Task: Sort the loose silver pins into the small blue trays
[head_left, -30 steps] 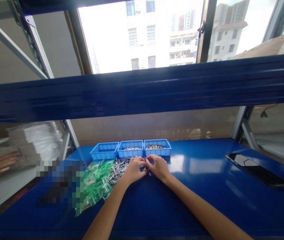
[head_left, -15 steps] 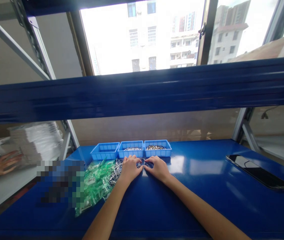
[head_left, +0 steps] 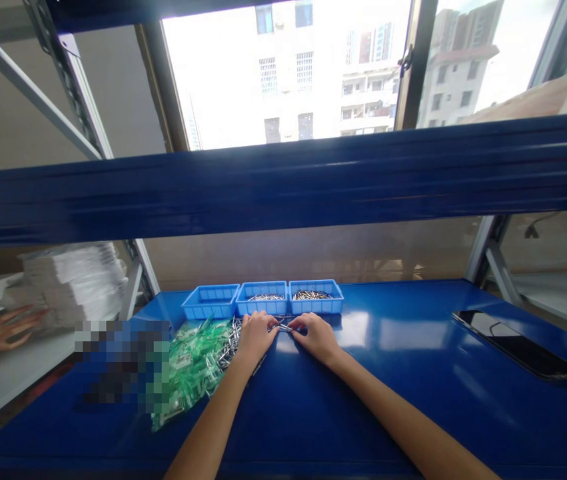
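My left hand [head_left: 257, 339] is closed in a pinch, with thin silver metal rods [head_left: 284, 327] at its fingertips. Facing it, my right hand [head_left: 316, 337] pinches the other end of these rods, just above the blue tabletop. How many rods each hand grips is too small to tell. A pile of similar metal rods [head_left: 225, 357] lies left of my left hand and is partly hidden by it. Beyond my hands stand a middle blue bin [head_left: 262, 307] with silver rods and a right blue bin [head_left: 316, 306] with darker, brassy ones.
Green plastic bags [head_left: 190, 367] lie left of the pile. At the back left is a third blue bin [head_left: 210, 311]. A phone [head_left: 516, 345] rests on the right. Another person's hand [head_left: 6, 335] is at far left beside wrapped stacks [head_left: 76, 283]. A blue beam [head_left: 283, 183] crosses ahead.
My left hand has drawn slightly left, widening the gap between my hands. The thin rods between my fingertips now show more clearly. My right hand has hardly moved.
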Demonstrator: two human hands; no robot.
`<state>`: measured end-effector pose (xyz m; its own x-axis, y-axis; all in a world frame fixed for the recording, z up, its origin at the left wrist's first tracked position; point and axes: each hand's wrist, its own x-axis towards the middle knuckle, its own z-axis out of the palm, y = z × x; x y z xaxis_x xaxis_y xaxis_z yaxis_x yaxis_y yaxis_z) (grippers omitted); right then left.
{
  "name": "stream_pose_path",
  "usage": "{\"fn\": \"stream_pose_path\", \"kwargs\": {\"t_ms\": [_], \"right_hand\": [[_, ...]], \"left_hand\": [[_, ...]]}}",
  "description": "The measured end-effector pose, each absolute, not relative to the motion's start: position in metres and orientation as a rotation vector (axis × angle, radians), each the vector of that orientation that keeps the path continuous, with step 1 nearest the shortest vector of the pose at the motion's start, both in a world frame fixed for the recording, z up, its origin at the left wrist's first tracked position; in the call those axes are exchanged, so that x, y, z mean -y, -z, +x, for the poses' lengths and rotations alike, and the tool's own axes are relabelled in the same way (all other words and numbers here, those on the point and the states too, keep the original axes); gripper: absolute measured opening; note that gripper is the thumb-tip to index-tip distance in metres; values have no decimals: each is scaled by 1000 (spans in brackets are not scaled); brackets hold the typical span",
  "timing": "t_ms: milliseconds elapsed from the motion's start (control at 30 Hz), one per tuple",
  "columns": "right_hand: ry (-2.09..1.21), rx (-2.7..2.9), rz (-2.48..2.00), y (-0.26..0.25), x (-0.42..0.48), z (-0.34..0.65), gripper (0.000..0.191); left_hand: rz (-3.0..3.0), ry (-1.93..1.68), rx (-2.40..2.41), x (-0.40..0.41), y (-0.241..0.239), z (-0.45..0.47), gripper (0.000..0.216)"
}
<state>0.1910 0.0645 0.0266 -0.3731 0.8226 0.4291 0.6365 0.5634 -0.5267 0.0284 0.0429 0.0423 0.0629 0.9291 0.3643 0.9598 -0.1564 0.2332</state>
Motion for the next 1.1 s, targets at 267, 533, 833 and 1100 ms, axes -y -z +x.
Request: {"fn": "stream_pose_path", "kwargs": {"t_ms": [267, 533, 833, 1100], "right_hand": [[-362, 2129, -1184, -30, -63, 190, 18], [-335, 2123, -1274, -30, -63, 191, 16], [-403, 1955, -1171, -32, -63, 190, 15], [-618, 1738, -978, -30, -67, 186, 18]], "left_hand": [[-2294, 727, 1987, -41, -45, 32, 16], [-2240, 649, 1994, -40, -45, 30, 17], [-2188, 783, 2006, -40, -45, 31, 15], [-2302, 994, 1868, -39, -51, 35, 16]]}}
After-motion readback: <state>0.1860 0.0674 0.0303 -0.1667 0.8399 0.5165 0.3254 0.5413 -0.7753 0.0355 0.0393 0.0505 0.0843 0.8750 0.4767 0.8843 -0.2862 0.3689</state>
